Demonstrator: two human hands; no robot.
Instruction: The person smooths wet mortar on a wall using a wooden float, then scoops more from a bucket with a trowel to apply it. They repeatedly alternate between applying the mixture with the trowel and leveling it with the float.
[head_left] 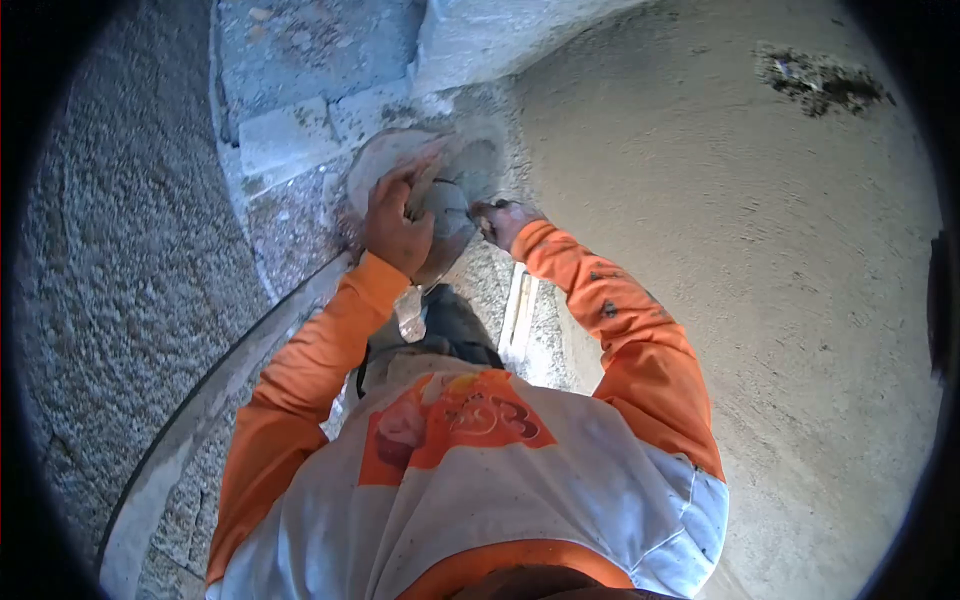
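Grey mortar sits on the round hawk board (400,160), your left hand (397,225) clutching it; right hand (503,220) grips a trowel (452,215). Keep the board level, scoop lightly beside the plastered wall (760,300).

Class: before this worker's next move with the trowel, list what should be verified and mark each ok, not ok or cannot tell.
1. Left hand gripping the round mortar pan: ok.
2. Right hand closed on the trowel: ok.
3. Mortar left in the pan: cannot tell.
4. Plastered wall within arm's reach: ok.
5. Dark rough patch filled in: not ok.
6. Footing: cannot tell, feet hidden.
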